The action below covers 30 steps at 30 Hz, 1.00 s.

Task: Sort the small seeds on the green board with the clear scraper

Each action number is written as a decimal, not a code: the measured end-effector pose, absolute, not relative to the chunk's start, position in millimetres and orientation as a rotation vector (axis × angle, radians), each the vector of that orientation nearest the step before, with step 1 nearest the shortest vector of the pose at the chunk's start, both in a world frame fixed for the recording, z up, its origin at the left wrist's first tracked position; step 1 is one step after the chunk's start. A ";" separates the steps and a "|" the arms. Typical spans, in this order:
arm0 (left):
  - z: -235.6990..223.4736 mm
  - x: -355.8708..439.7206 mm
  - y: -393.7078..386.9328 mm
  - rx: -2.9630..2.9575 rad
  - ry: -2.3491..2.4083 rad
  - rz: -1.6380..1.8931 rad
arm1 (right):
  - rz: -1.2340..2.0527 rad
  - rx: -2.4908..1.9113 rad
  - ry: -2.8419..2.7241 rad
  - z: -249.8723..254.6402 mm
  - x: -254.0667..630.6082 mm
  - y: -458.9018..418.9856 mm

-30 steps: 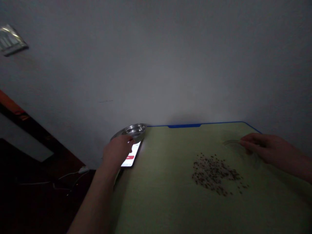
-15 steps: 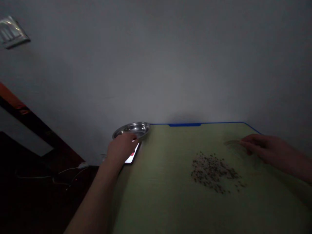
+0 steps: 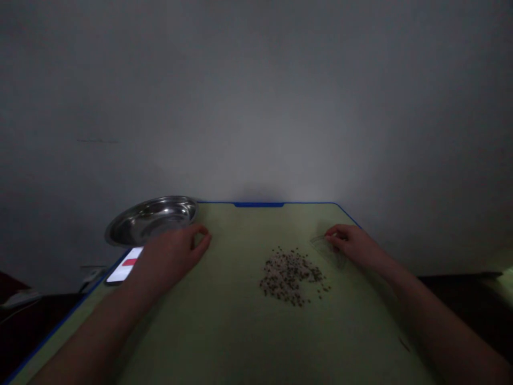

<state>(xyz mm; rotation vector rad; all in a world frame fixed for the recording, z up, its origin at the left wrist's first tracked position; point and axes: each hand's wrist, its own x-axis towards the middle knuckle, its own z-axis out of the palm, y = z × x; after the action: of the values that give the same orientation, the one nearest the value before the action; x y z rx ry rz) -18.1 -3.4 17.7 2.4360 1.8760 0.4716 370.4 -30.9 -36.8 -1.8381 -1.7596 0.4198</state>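
A loose pile of pale grains mixed with small dark beans or seeds (image 3: 286, 272) lies on the pale green board (image 3: 224, 321). To the right of it, my right hand (image 3: 349, 245) pinches the rim of a clear, see-through bowl (image 3: 331, 255), which is faint in the dim light. My left hand (image 3: 172, 254) hovers left of the pile, thumb and forefinger brought together. Whatever may be between those fingertips is too small to tell. Behind this hand stands a shiny metal bowl (image 3: 138, 223), its near right side partly covered by the hand.
A phone with a lit screen (image 3: 124, 267) lies at the board's left edge, partly behind my left forearm. The blue-edged board meets a grey wall (image 3: 256, 117). A white cable (image 3: 20, 299) runs at the far left, below board level.
The view has swung left to right, so everything sits further left. My left hand has moved from over the phone and metal bowl toward the board. My right hand still grips the clear bowl.
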 end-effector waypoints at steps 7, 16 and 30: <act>-11.4 5.5 -6.1 2.465 1.694 0.356 | 0.395 -1.877 -1.859 -40.1 342.1 -34.9; -22.9 8.4 -0.2 2.407 1.470 0.668 | 0.288 -1.742 -1.979 -36.9 295.4 -38.6; -21.0 10.7 1.0 2.337 1.472 0.679 | 0.238 -1.596 -1.956 -16.6 299.0 -53.9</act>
<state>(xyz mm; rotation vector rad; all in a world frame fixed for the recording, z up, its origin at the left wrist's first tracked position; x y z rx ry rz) 10.7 1.0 -21.0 2.3366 1.4718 0.6793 299.0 -53.9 -16.6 -1.5963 -1.9560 0.2377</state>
